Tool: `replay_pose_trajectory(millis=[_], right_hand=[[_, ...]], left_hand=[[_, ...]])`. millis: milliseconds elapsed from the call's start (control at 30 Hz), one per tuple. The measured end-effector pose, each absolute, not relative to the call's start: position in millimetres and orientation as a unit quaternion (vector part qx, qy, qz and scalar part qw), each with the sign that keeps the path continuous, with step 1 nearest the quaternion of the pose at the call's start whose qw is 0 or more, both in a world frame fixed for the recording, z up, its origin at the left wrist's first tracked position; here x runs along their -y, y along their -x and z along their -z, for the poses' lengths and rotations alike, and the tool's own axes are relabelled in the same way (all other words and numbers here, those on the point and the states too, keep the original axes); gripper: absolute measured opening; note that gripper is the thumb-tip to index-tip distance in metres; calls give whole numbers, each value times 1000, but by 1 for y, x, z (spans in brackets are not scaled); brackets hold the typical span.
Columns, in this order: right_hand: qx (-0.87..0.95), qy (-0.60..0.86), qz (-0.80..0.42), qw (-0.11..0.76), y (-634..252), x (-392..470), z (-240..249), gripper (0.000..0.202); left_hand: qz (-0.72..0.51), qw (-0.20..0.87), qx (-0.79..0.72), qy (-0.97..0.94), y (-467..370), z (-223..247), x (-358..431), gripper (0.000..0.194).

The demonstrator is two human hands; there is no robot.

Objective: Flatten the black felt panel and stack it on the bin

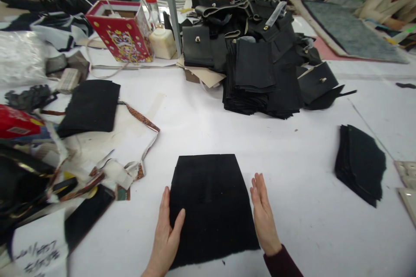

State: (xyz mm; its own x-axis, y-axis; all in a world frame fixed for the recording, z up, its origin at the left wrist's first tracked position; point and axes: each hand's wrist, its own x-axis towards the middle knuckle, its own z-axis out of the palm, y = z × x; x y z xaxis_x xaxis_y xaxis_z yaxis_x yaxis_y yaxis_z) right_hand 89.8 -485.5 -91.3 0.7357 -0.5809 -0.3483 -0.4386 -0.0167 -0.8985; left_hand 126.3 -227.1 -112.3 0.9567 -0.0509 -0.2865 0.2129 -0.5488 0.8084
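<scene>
A black sheet-like piece (211,207), narrower at its far edge, lies flat on the white table (276,151) in front of me. At its left edge rests my left hand (167,233), thumb over the black surface and fingers pointing forward, apart from the thumb. Beside the right edge, my right hand (264,216) is held on its side with the fingers stretched out and nothing in it. Whether that hand touches the edge is hard to tell.
Stacked black pieces lie at the right (360,162), at the left (92,105) and in a large pile (255,64) at the back. A red box (113,30) stands back left. Scraps (117,173) cover the left side. People work across the table.
</scene>
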Motion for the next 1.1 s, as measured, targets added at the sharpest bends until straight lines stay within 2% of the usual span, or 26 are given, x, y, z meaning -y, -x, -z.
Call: replay_pose_trajectory(millis=[167,267,433,633,800,1100], right_hand=[[-339,695,36,633,-78,484,109,62],[-313,733,-11,605,-78,479,106,63],[-263,819,-48,508,-81,471,103,64],[-124,943,36,306,-107,443,85,63],[-49,967,69,242,-138,402,65,64],[-16,989,7,147,-134,402,124,74]], left_hand=[[146,451,-18,-880,-121,118,233,68],[142,396,45,-906,-120,121,239,70],[148,358,71,-919,-121,118,235,69],[151,377,27,-913,-121,121,220,69],[147,363,32,-920,-117,131,220,70],[137,328,58,-933,-117,133,219,66]])
